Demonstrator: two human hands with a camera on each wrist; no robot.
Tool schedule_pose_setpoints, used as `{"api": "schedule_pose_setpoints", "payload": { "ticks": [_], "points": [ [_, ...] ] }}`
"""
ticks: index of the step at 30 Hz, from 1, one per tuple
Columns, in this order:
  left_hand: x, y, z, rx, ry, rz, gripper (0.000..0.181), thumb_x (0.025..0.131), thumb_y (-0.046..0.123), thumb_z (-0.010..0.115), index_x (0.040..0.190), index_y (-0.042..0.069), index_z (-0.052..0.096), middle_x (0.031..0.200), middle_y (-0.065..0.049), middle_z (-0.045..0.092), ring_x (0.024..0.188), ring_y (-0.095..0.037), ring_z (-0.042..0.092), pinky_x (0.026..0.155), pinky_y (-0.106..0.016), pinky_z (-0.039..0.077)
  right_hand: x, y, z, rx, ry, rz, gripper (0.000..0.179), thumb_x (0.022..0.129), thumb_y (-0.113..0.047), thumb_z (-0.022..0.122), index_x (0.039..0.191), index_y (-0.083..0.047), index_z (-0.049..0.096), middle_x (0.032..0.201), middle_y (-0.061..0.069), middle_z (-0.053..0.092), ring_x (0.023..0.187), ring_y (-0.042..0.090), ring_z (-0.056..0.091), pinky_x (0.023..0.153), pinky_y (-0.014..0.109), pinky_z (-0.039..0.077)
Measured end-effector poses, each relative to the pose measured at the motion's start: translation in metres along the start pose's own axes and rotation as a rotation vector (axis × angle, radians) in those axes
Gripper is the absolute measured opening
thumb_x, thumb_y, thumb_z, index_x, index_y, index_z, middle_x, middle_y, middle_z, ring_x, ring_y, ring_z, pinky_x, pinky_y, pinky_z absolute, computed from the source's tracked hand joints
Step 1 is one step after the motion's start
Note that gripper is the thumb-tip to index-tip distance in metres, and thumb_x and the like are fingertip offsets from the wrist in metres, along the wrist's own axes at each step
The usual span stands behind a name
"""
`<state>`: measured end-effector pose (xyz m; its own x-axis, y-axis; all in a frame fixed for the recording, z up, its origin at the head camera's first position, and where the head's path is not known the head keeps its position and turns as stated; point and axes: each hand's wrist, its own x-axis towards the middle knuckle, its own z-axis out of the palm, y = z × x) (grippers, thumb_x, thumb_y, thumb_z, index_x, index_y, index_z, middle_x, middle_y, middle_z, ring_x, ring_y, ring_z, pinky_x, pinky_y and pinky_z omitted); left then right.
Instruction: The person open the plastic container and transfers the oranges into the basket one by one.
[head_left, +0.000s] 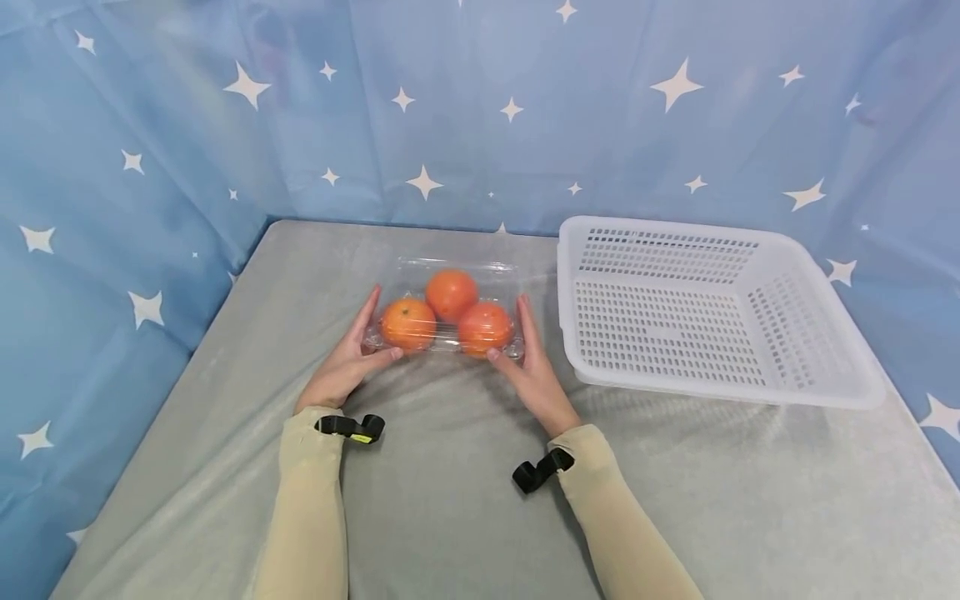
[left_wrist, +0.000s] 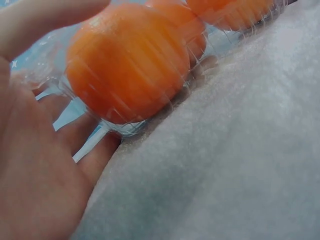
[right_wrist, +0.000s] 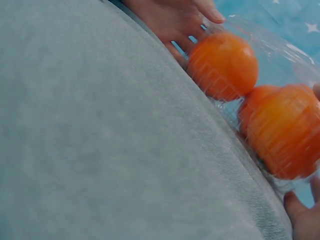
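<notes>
A clear plastic fruit box (head_left: 447,337) sits on the grey cloth with three oranges inside, seen through its ribbed plastic. One orange (head_left: 452,294) is at the back; the left orange (head_left: 408,323) and right orange (head_left: 485,327) are nearer the front. My left hand (head_left: 347,365) grips the box's left end, thumb at the front and fingers along the side. At the opposite end, my right hand (head_left: 534,377) holds it the same way. Up close in the left wrist view, the thumb (left_wrist: 47,22) lies over the nearest orange (left_wrist: 127,65). The right hand (right_wrist: 306,215) shows only partly in its own wrist view.
A white perforated plastic basket (head_left: 667,383) stands to the right of the box. Grey cloth (head_left: 450,500) covers the table. A blue curtain (head_left: 465,142) with white stars hangs behind and at both sides.
</notes>
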<state>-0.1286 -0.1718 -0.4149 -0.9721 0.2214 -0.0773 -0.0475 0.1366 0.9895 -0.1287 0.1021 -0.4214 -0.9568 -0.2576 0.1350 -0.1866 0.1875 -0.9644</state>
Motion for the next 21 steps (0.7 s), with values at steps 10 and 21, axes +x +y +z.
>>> {"api": "schedule_pose_setpoints", "payload": {
  "ticks": [10, 21],
  "points": [
    [-0.0006, -0.0008, 0.0002, -0.003, -0.012, 0.004, 0.086, 0.080, 0.016, 0.066, 0.140, 0.044, 0.010, 0.148, 0.008, 0.003, 0.126, -0.020, 0.025, 0.097, -0.046, 0.027, -0.0005, 0.0004, 0.0000, -0.007, 0.006, 0.008, 0.077, 0.088, -0.019, 0.056, 0.143, -0.029, 0.005, 0.149, -0.004, -0.001, 0.134, 0.011, 0.003, 0.104, 0.050, 0.015],
    [-0.0007, 0.0002, 0.0007, -0.026, -0.018, 0.002, 0.081, 0.085, 0.018, 0.060, 0.143, 0.037, 0.007, 0.148, 0.009, 0.003, 0.132, -0.012, 0.011, 0.101, -0.045, 0.021, 0.0017, 0.0028, -0.0005, 0.019, 0.010, 0.022, 0.079, 0.086, -0.019, 0.060, 0.143, -0.030, 0.007, 0.149, -0.006, -0.001, 0.133, 0.009, 0.003, 0.104, 0.047, 0.015]
  ]
}}
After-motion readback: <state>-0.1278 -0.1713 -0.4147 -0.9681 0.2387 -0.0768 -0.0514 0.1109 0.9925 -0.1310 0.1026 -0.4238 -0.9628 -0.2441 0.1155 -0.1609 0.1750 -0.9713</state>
